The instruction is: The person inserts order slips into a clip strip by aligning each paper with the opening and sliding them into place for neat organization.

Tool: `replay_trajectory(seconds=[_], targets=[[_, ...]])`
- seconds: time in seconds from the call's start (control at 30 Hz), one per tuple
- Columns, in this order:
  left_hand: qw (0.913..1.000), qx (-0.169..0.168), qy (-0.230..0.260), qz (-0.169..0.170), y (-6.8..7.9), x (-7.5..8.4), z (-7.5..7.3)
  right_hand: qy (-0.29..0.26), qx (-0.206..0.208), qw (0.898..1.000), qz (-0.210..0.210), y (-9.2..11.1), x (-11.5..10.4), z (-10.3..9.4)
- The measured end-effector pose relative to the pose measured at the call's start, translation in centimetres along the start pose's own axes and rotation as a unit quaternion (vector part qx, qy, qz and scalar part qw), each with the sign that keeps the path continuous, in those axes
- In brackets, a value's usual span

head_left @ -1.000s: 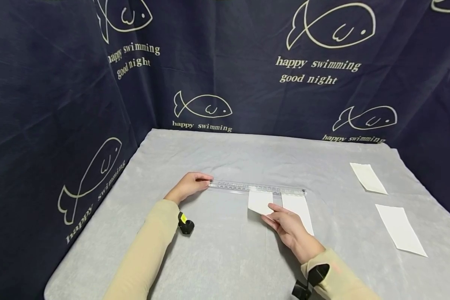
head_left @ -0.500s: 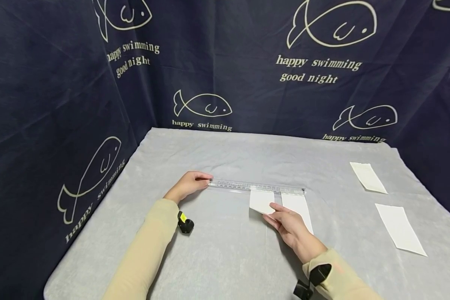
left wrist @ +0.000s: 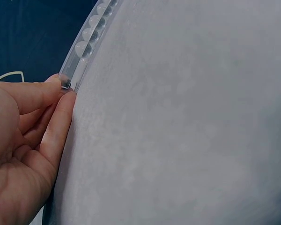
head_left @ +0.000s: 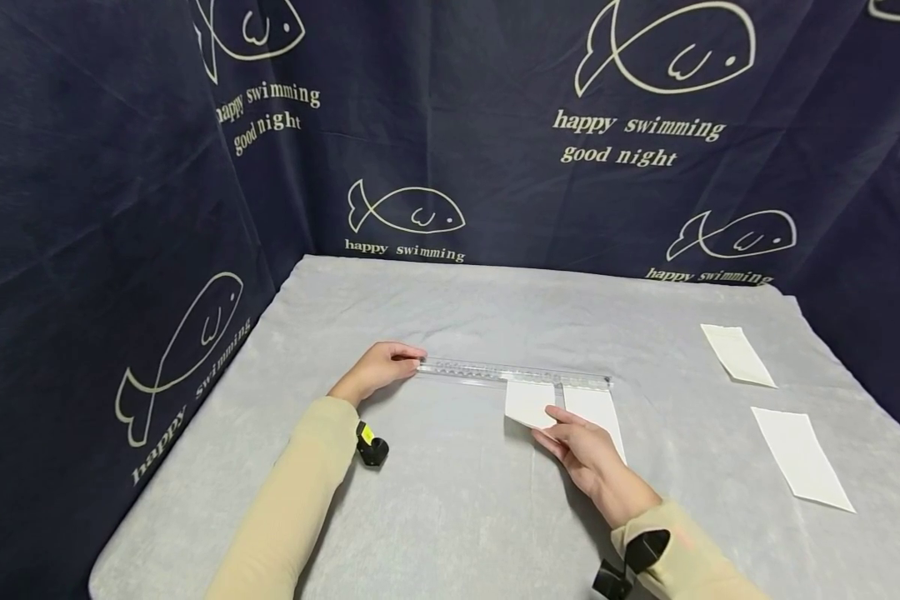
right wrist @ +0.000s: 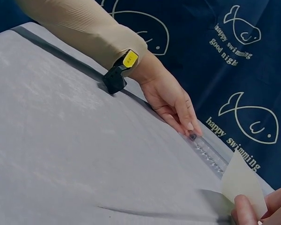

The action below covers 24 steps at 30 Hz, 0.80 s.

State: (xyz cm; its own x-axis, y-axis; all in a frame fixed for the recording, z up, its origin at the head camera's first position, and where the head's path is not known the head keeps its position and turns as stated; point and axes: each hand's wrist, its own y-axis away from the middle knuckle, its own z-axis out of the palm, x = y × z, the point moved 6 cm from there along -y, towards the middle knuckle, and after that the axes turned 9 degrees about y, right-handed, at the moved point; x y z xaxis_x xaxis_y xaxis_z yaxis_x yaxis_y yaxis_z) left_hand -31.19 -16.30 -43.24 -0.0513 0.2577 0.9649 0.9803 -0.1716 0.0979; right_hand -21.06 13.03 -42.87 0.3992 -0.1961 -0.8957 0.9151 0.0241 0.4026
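Observation:
A long clear plastic strip with a row of round bumps lies across the grey cloth. My left hand pinches its left end between thumb and fingers; the left wrist view shows the bumps close up. With thumb and fingertips, my right hand grips the near edge of a white paper card, tilted up from the cloth. The far edge of that card meets the strip. Just to its right, a second white card also has its top at the strip; my right hand partly covers it.
Two more white cards, a far one and a nearer one, lie on the grey cloth at the right. A dark blue curtain with fish drawings hangs behind and along the left side.
My right hand has slid slightly right with the card along the strip, narrowing the gap to the second card. The left hand and the strip have stayed in place.

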Motion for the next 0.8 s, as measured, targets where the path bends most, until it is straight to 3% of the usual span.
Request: replay_trajectory(seconds=[0.8], targets=[[1.0, 0.0, 0.003, 0.004, 0.17, 0.13, -0.04, -0.001, -0.007, 1.0, 0.002, -0.13, -0.01, -0.77]])
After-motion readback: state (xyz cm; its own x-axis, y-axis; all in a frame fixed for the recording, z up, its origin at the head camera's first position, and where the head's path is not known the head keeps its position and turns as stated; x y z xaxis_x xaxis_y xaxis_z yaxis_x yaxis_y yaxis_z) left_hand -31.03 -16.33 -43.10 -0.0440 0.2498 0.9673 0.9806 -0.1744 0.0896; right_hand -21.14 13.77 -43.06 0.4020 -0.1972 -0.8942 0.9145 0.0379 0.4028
